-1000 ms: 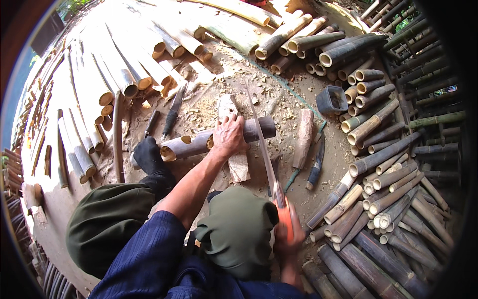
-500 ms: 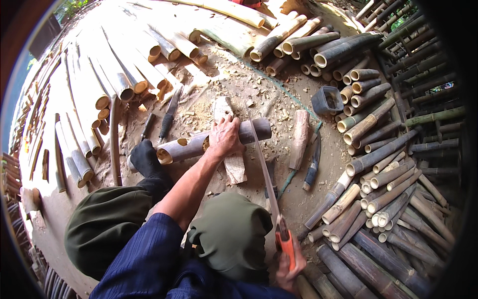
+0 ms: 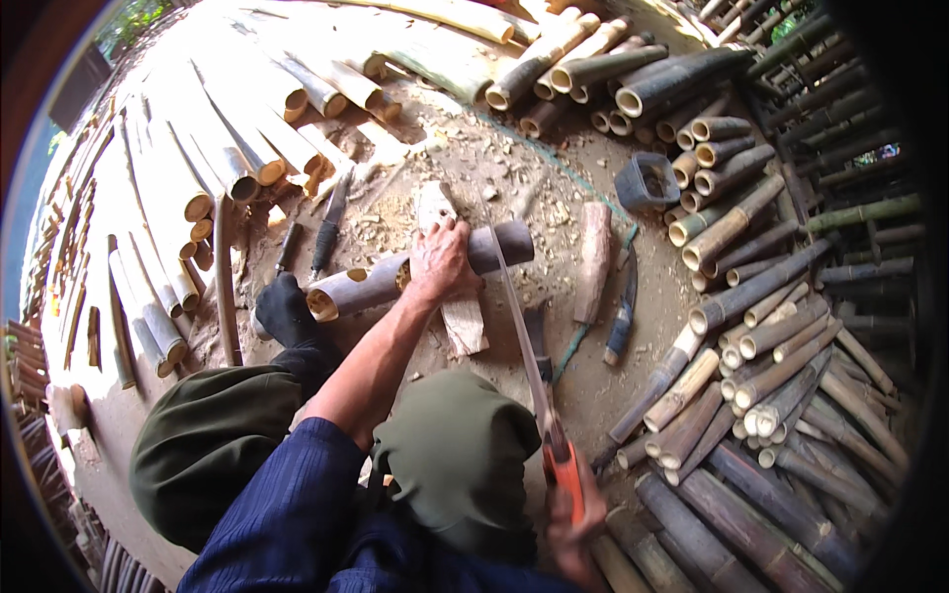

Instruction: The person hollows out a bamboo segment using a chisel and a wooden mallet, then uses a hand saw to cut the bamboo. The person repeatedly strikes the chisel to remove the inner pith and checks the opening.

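A dark bamboo tube (image 3: 341, 293) with holes cut in its side lies slantwise over a pale, rough wood block (image 3: 465, 328). My left hand (image 3: 443, 261) is wrapped over the tube above the block, gripping it. To the right of that hand, a handsaw's long blade (image 3: 516, 308) crosses the tube near its right end. My right hand (image 3: 578, 524), low in the picture and slightly blurred, grips the saw's orange handle (image 3: 565, 476). My black-socked foot (image 3: 285, 308) rests against the tube's left end.
Two dark-handled blades, one a knife (image 3: 329, 234), lie beyond my foot. Right of the saw are a short log (image 3: 593, 261), a sheathed blade (image 3: 623, 316) and a dark plastic tub (image 3: 647, 183). Stacked bamboo (image 3: 727, 232) lines the right; long poles (image 3: 232, 163) lie left. Chips litter the ground.
The saw has slid slightly back toward me across the tube. My left hand keeps its place on the tube, and the whole view has shifted a little.
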`<state>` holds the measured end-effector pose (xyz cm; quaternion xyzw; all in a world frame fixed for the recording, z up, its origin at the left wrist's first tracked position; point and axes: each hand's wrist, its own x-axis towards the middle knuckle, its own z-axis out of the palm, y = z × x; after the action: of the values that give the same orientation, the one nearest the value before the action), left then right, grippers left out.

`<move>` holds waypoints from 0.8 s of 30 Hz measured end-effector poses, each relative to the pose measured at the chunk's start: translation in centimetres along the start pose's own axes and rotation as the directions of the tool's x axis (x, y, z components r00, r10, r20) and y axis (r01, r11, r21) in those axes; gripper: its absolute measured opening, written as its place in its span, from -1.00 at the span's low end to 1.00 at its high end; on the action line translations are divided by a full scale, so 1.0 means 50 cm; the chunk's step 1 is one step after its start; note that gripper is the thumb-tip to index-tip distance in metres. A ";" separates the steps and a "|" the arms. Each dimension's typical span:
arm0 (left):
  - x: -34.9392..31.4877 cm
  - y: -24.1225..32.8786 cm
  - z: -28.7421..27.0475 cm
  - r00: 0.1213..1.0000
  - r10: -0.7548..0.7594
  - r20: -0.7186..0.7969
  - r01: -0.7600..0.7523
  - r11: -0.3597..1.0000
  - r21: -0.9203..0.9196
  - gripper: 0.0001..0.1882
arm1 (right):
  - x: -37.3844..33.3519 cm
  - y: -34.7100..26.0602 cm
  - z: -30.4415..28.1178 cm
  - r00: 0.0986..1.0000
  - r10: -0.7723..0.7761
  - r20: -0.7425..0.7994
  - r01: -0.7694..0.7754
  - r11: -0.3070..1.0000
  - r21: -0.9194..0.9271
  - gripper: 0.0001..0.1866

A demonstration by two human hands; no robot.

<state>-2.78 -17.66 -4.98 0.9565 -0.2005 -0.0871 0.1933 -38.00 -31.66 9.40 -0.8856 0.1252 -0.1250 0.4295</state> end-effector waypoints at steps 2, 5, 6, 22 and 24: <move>0.006 0.024 -0.001 1.000 -0.002 0.010 0.003 1.000 -0.019 -0.30 | 0.100 0.052 0.071 0.996 -0.057 -0.068 0.062 0.995 0.082 -0.49; 0.002 0.003 0.015 0.999 -0.024 -0.034 0.024 0.999 -0.022 -0.30 | 0.329 0.007 0.165 1.000 0.013 -0.027 -0.007 0.976 0.219 -0.51; 0.004 0.002 0.007 0.998 -0.043 0.054 0.043 0.999 0.003 -0.30 | 0.322 0.011 0.165 1.000 0.011 -0.012 -0.008 0.976 0.215 -0.51; 0.028 -0.019 -0.017 0.999 -0.023 0.034 0.023 1.000 0.019 -0.18 | 0.210 0.034 0.127 0.994 -0.105 -0.031 0.108 0.986 0.127 -0.50; 0.009 -0.015 -0.014 0.995 -0.040 0.091 0.039 0.999 0.012 -0.19 | 0.061 -0.019 -0.001 0.971 0.181 0.154 -0.170 0.982 -0.081 -0.45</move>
<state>-1.94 -16.99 -4.70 0.9563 -0.1905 -0.1334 0.1774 -35.08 -32.14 10.51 -0.8921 0.1724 -0.0106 0.4175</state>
